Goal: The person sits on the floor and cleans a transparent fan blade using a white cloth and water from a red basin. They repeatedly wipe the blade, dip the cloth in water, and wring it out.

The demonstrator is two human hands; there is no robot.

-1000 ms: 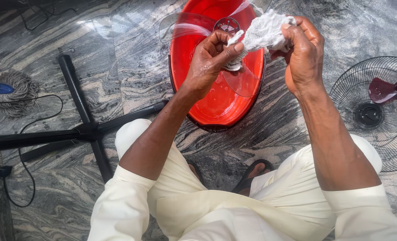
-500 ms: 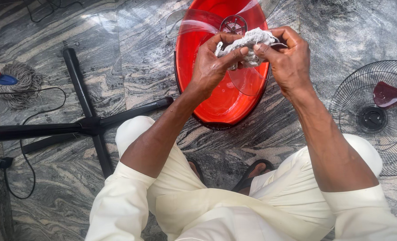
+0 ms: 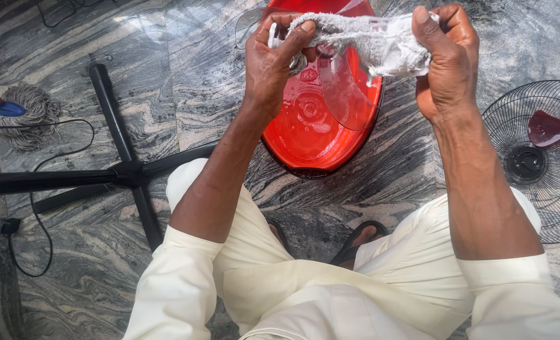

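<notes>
Both hands stretch a rag above a basin.
Left hand (image 3: 270, 56) and right hand (image 3: 447, 60) pinch the ends of a nubbly grey-white cloth (image 3: 368, 41), fingers clamped, over a glossy red oval plastic basin (image 3: 305, 126) on veined grey marble floor (image 3: 185, 94).

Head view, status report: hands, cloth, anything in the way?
Left hand and right hand both grip the white cloth, stretched between them. Held above the red basin, clear fan blade beneath. Nothing in the way.
</notes>
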